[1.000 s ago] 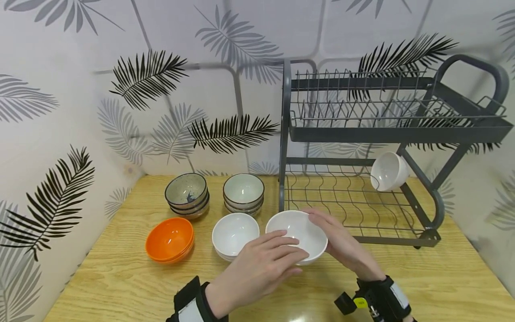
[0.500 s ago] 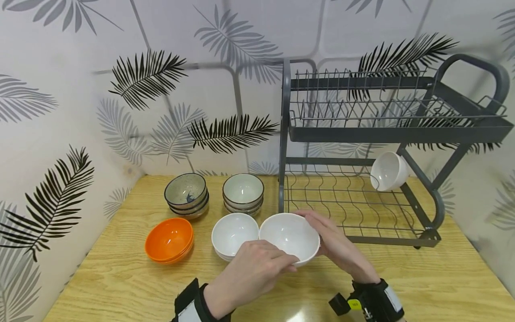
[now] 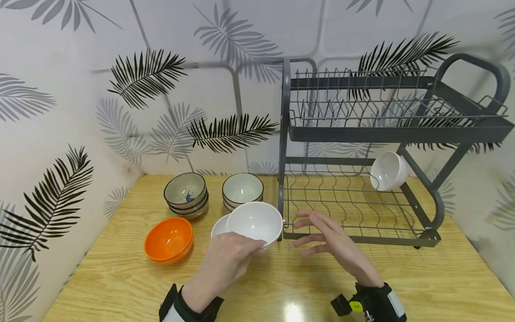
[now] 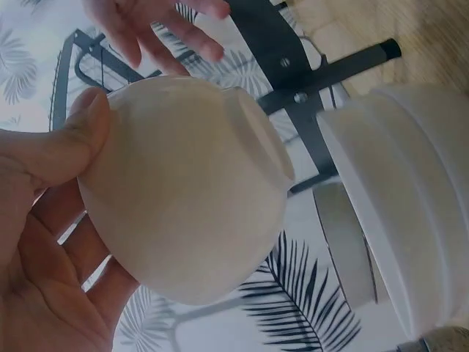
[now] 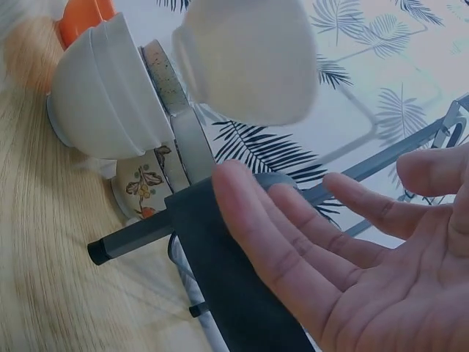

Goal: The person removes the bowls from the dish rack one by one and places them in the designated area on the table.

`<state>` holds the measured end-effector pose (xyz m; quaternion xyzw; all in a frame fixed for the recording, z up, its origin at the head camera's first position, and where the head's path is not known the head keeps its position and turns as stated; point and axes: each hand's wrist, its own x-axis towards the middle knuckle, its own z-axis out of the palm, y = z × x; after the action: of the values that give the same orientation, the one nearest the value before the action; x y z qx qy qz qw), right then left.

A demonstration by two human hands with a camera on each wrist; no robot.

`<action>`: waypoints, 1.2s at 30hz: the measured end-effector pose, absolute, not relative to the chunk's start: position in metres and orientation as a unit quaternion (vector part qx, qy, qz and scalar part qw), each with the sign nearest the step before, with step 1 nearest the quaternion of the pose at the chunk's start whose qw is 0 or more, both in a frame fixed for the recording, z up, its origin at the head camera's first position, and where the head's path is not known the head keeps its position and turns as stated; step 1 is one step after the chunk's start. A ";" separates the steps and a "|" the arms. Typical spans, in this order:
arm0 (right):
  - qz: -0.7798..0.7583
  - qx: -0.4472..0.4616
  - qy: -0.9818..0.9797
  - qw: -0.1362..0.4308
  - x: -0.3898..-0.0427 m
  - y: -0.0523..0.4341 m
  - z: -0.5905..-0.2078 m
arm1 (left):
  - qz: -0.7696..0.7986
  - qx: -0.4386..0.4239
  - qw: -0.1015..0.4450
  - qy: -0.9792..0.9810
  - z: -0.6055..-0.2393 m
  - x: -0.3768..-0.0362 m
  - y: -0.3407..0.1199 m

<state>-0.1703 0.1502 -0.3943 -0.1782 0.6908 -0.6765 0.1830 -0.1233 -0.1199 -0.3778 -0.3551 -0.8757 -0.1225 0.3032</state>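
My left hand [image 3: 227,259] pinches a white bowl [image 3: 257,221] by its near rim, thumb on one side and fingers on the other. In the left wrist view the bowl [image 4: 183,191] shows its outer wall and foot ring. It is held up, partly covering a stack of white bowls [image 3: 219,227] in the head view; the right wrist view shows a gap between it and that stack [image 5: 110,88]. My right hand [image 3: 335,246] is off the bowl, its fingers spread and holding nothing, in front of the dish rack's [image 3: 362,239] lower tier.
Orange bowls [image 3: 169,241] are stacked at the left. Behind them stand patterned bowls [image 3: 186,194] and pale dark-rimmed bowls [image 3: 243,190]. Another white bowl [image 3: 389,171] leans on its side in the rack's lower tier, at the right. A patterned wall rises behind the table.
The white bowl has moved left and up with my left hand. My right hand, which was touching its far side, has let go and is now apart from it.
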 end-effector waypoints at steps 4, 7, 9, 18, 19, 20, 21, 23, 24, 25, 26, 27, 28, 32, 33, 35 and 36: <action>-0.680 -0.185 0.691 0.162 -0.171 0.153 -0.394 | -0.128 -0.335 0.309 -0.881 -0.382 -0.126 -0.130; -0.686 -0.195 0.684 0.151 -0.171 0.155 -0.395 | -0.134 -0.315 0.305 -0.889 -0.385 -0.127 -0.137; -0.690 -0.200 0.680 0.146 -0.171 0.156 -0.395 | -0.135 -0.304 0.297 -0.895 -0.386 -0.128 -0.141; -0.696 -0.223 0.669 0.135 -0.174 0.162 -0.397 | -0.117 -0.273 0.238 -0.925 -0.392 -0.134 -0.151; -0.697 -0.226 0.667 0.134 -0.175 0.163 -0.398 | -0.116 -0.273 0.234 -0.926 -0.393 -0.135 -0.152; -0.698 -0.229 0.666 0.132 -0.175 0.163 -0.398 | -0.116 -0.274 0.231 -0.926 -0.394 -0.135 -0.152; -0.699 -0.232 0.664 0.131 -0.175 0.164 -0.398 | -0.116 -0.275 0.227 -0.927 -0.395 -0.136 -0.152; -0.699 -0.237 0.662 0.127 -0.175 0.165 -0.399 | -0.115 -0.277 0.218 -0.929 -0.397 -0.137 -0.153; -0.699 -0.239 0.662 0.126 -0.175 0.165 -0.399 | -0.115 -0.278 0.212 -0.930 -0.398 -0.138 -0.153; -0.699 -0.240 0.662 0.125 -0.175 0.165 -0.399 | -0.113 -0.280 0.207 -0.931 -0.399 -0.138 -0.153; -0.699 -0.241 0.662 0.125 -0.176 0.166 -0.399 | -0.111 -0.281 0.200 -0.932 -0.400 -0.139 -0.154; -0.699 -0.242 0.661 0.124 -0.176 0.166 -0.399 | -0.109 -0.282 0.194 -0.933 -0.401 -0.139 -0.154; -0.699 -0.242 0.661 0.124 -0.176 0.166 -0.399 | -0.106 -0.284 0.189 -0.934 -0.402 -0.140 -0.154; -0.700 -0.240 0.661 0.125 -0.175 0.166 -0.399 | -0.111 -0.289 0.164 -0.937 -0.405 -0.141 -0.155; -0.700 -0.239 0.662 0.125 -0.175 0.167 -0.399 | -0.116 -0.288 0.156 -0.938 -0.406 -0.141 -0.155; -0.699 -0.237 0.663 0.124 -0.175 0.167 -0.399 | -0.125 -0.284 0.139 -0.941 -0.406 -0.141 -0.155; -0.699 -0.236 0.664 0.124 -0.175 0.167 -0.399 | -0.129 -0.281 0.130 -0.942 -0.406 -0.141 -0.155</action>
<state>-0.1752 0.1671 -0.3994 -0.2361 0.6637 -0.6988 0.1240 -0.1413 -0.1547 -0.4061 -0.2810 -0.9420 -0.1289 0.1304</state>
